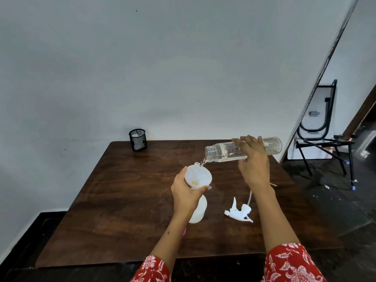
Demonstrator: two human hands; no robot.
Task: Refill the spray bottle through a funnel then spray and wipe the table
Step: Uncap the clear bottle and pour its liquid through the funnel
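A white funnel sits on top of the white spray bottle body, which stands on the dark wooden table. My left hand grips the funnel just under its rim. My right hand holds a clear water bottle tipped almost flat, mouth to the left. A thin stream of water runs from that mouth into the funnel. The white spray trigger head with its dip tube lies on the table right of the spray bottle, under my right forearm.
A black mesh pen cup stands at the table's far left corner against the wall. A folded table and a black metal chair frame are on the floor to the right.
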